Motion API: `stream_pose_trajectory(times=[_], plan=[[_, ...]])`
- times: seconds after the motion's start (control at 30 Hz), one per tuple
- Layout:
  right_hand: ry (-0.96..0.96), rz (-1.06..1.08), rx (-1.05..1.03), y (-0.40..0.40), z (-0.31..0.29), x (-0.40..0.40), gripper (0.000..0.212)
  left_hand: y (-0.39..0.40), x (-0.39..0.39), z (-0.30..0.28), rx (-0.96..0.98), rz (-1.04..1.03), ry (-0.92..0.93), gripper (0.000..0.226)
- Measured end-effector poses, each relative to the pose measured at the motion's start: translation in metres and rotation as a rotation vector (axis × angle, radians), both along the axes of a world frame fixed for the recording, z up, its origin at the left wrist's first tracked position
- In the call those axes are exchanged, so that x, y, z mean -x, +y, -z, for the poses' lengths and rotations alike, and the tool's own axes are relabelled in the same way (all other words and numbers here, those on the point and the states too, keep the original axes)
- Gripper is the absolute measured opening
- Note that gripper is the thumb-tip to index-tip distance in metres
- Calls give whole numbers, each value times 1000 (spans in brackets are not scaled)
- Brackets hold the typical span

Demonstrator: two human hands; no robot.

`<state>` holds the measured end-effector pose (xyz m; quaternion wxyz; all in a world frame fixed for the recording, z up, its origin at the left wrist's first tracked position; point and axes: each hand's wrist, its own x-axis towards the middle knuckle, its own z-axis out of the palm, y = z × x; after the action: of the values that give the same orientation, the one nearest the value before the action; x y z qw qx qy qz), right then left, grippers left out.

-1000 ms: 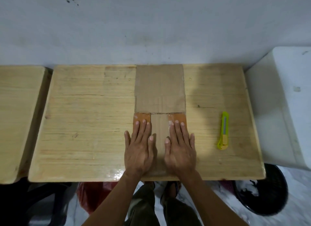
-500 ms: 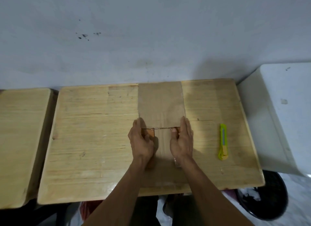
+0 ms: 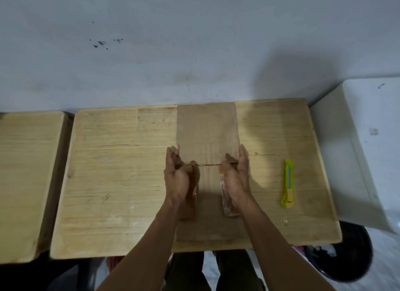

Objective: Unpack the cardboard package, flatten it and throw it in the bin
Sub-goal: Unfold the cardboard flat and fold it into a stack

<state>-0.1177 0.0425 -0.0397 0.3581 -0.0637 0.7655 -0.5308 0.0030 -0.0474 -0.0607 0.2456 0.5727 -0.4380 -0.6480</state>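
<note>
Nearest the viewer, both forearms reach out over the front edge of the tabletop [image 3: 121, 182], where the flattened cardboard package [image 3: 206, 130] lies lengthwise from that front edge to the wall. Half a second ago the hands were just closing on the cardboard's middle, and a second ago they lay flat, palms down, pressing the taped flaps; now the left hand [image 3: 176, 178] grips the left long edge and the right hand [image 3: 236, 178] grips the right long edge, fingers curled round, with the glossy brown tape strips [image 3: 226, 195] lifted up against the palms. That shift from pressing to grasping suggests that flattening is done and that picking up, or folding along the middle crease, is beginning. The near half of the cardboard seems to be rising while the far half rests on the wood. To the right, well apart from the hands, the yellow-green utility knife [image 3: 287, 183] lies idle on the tabletop. Below the table's right corner the dark round bin [image 3: 346, 258] waits on the floor, so the throw is the step left
</note>
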Motion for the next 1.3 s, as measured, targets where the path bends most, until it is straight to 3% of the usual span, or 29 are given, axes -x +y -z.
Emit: stream_pose_trajectory(times=[0.1, 0.2, 0.4, 0.57, 0.67, 0.77, 0.93, 1.03, 1.17, 1.3], plan=[[-94, 30, 121, 4, -7, 3, 72, 2, 2, -14, -119, -153, 206, 66], [-220, 118, 235, 8, -14, 4, 76, 2, 2, -26, -185, -237, 249, 48], [-316, 92, 253, 21, -30, 13, 70, -2, -16, -44, -286, -219, 311, 77], [-402, 1, 251, 35, -45, 20, 102, 2, -27, -56, -313, -135, 343, 77], [-457, -67, 265, 43, -42, 29, 75, -1, -31, -59, -348, -90, 386, 72], [-358, -236, 127, 49, -35, 37, 61, 0, -32, -66, -355, 60, 346, 64], [-177, -506, -33, 50, -41, 31, 83, 7, -32, -66, -232, 217, 205, 28], [-28, -624, -117, 52, -39, 32, 88, 14, -30, -64, -78, 325, 23, 39], [27, -692, -195, 56, -34, 37, 80, 15, -34, -54, 197, 559, -341, 49], [49, -739, -251, 59, -31, 40, 71, 20, -34, -52, 232, 593, -418, 47]])
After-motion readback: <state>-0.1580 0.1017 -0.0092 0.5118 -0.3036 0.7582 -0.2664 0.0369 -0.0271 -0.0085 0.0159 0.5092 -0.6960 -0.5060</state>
